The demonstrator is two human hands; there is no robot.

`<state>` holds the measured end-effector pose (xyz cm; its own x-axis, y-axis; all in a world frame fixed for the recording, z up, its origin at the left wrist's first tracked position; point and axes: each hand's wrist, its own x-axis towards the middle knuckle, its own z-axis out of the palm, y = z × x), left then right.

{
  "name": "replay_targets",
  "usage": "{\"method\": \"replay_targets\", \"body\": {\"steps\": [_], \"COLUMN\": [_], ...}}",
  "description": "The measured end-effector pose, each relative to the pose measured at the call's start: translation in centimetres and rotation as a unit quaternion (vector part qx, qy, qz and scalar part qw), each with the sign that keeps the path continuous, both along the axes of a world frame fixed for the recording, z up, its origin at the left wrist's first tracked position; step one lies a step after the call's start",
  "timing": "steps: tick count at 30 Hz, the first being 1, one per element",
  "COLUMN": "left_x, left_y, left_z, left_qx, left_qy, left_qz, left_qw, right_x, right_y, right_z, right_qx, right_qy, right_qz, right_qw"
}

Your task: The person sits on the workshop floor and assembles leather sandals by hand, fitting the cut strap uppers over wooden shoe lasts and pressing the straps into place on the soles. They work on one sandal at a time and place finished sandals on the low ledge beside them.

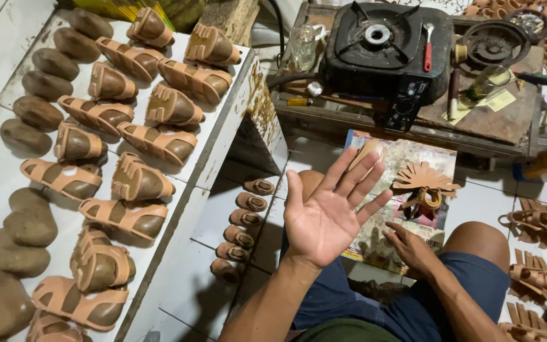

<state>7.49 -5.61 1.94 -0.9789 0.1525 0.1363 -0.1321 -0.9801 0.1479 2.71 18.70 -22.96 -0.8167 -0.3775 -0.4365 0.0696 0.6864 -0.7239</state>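
Note:
My left hand (327,212) is raised palm up in the middle of the view, fingers spread, holding nothing. Lower right, my right hand (411,247) rests palm down on a worn printed magazine (400,161) lying on the floor, just above my knee (479,244). On the magazine, just beyond my right hand, sits a bundle of tan sandal strap pieces (424,187) fanned out.
A white board (213,149) on the left carries several tan sandals on brown shoe lasts (128,218). A row of small lasts (242,218) lies on the tiled floor. A gas stove (381,47), glass, tools and more strap bundles (539,221) sit beyond and right.

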Motion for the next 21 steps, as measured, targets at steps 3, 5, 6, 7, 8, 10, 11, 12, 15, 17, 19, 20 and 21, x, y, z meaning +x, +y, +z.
{"method": "replay_targets", "body": {"steps": [3,5,6,7,8,10,11,12,15,17,19,20,21], "left_x": [0.5,0.9,1.1,1.8,3.0,6.5,8.4,10.1,14.2,16.2,18.2,18.0,17.8], "left_y": [-0.4,-1.1,-2.2,-2.9,-3.5,-6.0,-7.8,-9.7,-16.3,-22.2,-27.8,-31.1,-34.8], "left_z": [-0.2,-0.2,-0.1,0.1,0.5,1.6,2.5,3.5,6.9,9.4,11.1,11.5,11.8], "left_qx": [0.000,-0.181,-0.274,-0.330,-0.382,-0.440,-0.450,-0.461,-0.670,-0.767,-0.770,-0.760,-0.757], "left_qy": [-0.015,-0.015,-0.020,-0.005,-0.002,-0.005,0.001,0.011,-0.014,-0.074,-0.220,-0.196,-0.274], "left_qz": [-0.004,-0.034,-0.032,-0.002,0.035,0.103,0.122,0.132,0.248,0.289,0.304,0.376,0.376], "left_qw": [1.000,0.983,0.961,0.944,0.924,0.892,0.885,0.878,0.699,0.569,0.516,0.492,0.459], "right_x": [0.3,0.3,0.2,0.3,0.4,0.6,0.5,0.6,0.4,-0.1,-0.8,-0.8,-1.1], "right_y": [0.2,-0.2,-0.8,-1.4,-2.1,-3.8,-4.7,-5.4,-7.6,-9.1,-9.9,-9.3,-9.2], "right_z": [-0.7,-1.1,-1.2,-1.4,-1.5,-1.8,-2.1,-2.2,-1.9,-1.3,-0.7,-0.5,-0.6], "right_qx": [-0.003,0.011,0.006,0.005,0.011,0.029,0.033,0.038,0.057,0.061,0.066,0.069,0.072], "right_qy": [0.000,0.047,0.045,0.033,0.021,0.013,0.014,0.016,0.014,0.016,0.016,0.019,0.018], "right_qz": [0.010,0.044,0.041,0.057,0.073,0.097,0.105,0.111,0.125,0.135,0.138,0.137,0.139], "right_qw": [1.000,0.998,0.998,0.998,0.997,0.995,0.994,0.993,0.990,0.989,0.988,0.988,0.988]}}
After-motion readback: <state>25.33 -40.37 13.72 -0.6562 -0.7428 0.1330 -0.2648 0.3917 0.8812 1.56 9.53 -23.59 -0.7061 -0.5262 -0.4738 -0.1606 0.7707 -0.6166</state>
